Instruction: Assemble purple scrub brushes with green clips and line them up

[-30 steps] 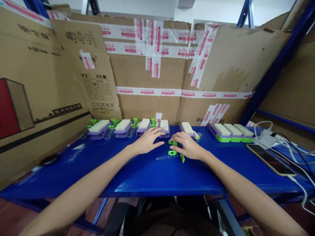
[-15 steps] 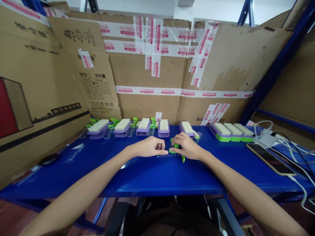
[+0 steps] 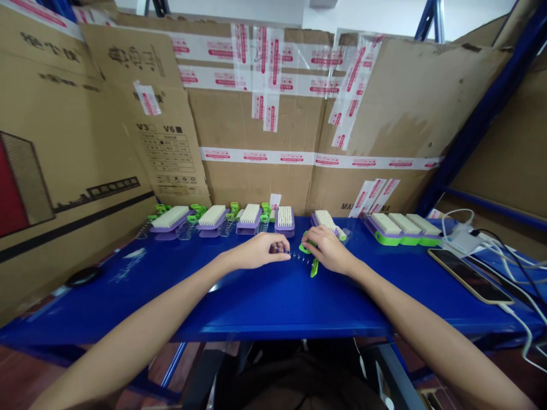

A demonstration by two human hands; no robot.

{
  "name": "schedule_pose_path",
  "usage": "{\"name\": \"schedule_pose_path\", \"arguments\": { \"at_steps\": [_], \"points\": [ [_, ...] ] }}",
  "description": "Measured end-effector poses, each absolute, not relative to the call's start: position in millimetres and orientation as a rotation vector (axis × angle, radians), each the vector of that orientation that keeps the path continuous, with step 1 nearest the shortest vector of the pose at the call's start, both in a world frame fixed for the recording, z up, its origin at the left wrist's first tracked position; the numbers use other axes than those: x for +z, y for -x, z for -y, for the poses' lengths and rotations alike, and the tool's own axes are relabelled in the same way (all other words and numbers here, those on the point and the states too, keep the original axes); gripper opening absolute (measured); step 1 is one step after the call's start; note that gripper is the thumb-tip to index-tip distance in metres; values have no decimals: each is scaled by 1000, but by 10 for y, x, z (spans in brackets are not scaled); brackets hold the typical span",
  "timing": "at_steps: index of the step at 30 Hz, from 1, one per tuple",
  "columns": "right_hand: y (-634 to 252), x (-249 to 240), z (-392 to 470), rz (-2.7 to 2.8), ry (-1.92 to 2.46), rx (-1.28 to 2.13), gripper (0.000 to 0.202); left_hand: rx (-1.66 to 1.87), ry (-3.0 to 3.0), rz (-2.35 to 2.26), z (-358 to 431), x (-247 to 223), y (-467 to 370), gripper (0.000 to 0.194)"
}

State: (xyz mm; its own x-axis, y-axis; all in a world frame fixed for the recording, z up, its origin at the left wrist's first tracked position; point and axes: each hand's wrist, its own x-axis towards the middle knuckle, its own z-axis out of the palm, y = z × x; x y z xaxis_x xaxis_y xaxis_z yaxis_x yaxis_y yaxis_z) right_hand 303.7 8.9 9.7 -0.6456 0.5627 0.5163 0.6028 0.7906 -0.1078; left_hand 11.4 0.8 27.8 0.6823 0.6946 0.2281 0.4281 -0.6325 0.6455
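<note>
Holding a spring [image 3: 299, 258] between both hands, over a blue table [image 3: 273, 304].
With left hand [image 3: 260, 250], pinching one spring end; with right hand [image 3: 328, 249], gripping a green piece [image 3: 303, 249], near a green clip [image 3: 314, 268].

Taped cardboard [image 3: 256, 185] backs a blue table [image 3: 265, 310] (reddish floor [image 3: 21, 376] below, perhaps tiled).

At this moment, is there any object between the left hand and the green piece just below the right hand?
Yes, the thin metal spring: it runs from the fingers of the left hand toward that green piece. I see nothing else between them.
</note>
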Motion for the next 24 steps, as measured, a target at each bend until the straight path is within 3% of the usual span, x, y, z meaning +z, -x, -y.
{"name": "schedule_pose_path", "arguments": {
  "at_steps": [12,24],
  "points": [
    [-3043,112,-92,2334,930,-125,19,1035,-2238,-796,8,355,-165,31],
    [-3046,90,-96,2403,953,-80,13,1020,-2252,-841,-25,315,-150,33]
  ]
}}
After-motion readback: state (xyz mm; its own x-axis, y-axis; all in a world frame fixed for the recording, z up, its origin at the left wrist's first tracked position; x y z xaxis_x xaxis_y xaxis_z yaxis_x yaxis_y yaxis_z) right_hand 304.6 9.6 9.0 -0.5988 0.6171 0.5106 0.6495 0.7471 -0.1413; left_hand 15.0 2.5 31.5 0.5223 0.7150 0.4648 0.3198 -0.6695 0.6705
